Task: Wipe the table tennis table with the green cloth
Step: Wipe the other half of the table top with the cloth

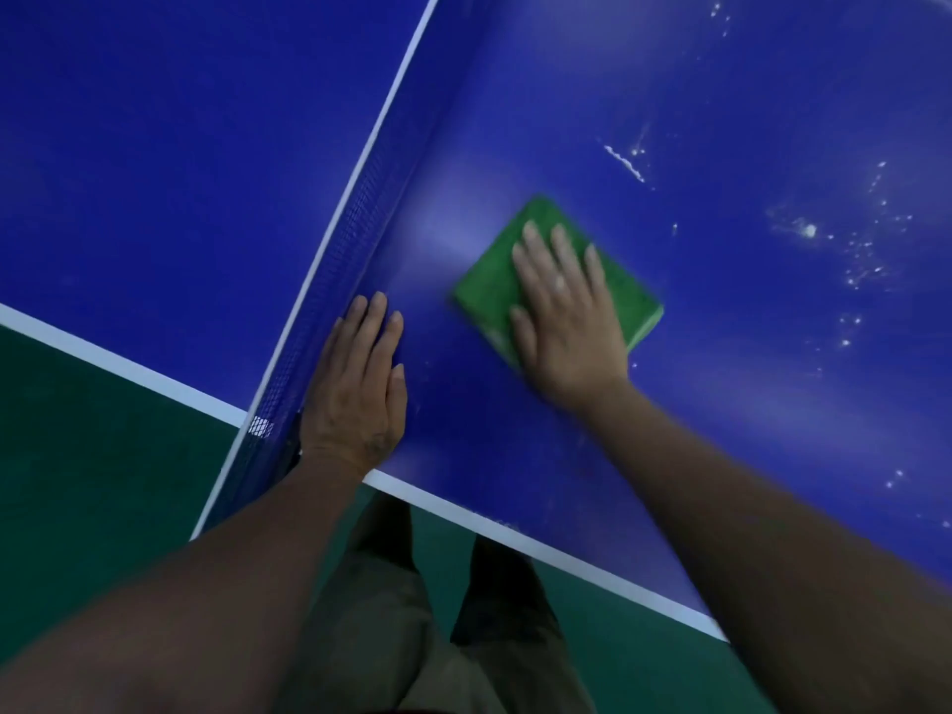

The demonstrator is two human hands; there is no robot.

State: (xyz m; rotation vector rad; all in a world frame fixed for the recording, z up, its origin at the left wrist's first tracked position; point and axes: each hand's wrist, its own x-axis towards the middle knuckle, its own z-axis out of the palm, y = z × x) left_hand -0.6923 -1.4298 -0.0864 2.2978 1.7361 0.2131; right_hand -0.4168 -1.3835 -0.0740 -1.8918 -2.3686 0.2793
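A: Our right hand [564,322] lies flat on the folded green cloth [489,280]. The fingers [561,249] are straight and spread, pressing down and not curled round anything.

B: And the cloth sits on the blue table tennis table [721,95], on the right half, a little right of the blue mesh net [355,208] and near the edge we stand at.

A: Our left hand [355,389] is also open and holds nothing. Its palm is down on the table just beside the foot of the net, which we take as a brace.

B: So we judge we're mid-wipe. The patch around the cloth looks clean, and the blur there suggests a stroke under way.

A: The white specks and smears [809,230] lie to the right and far of the cloth, well apart from it.

B: Then the next move calls for sliding the cloth right and away from us, with the palm kept flat so the fold doesn't bunch.

A: We'll likely need to lean in or shift the left hand to reach the far specks.
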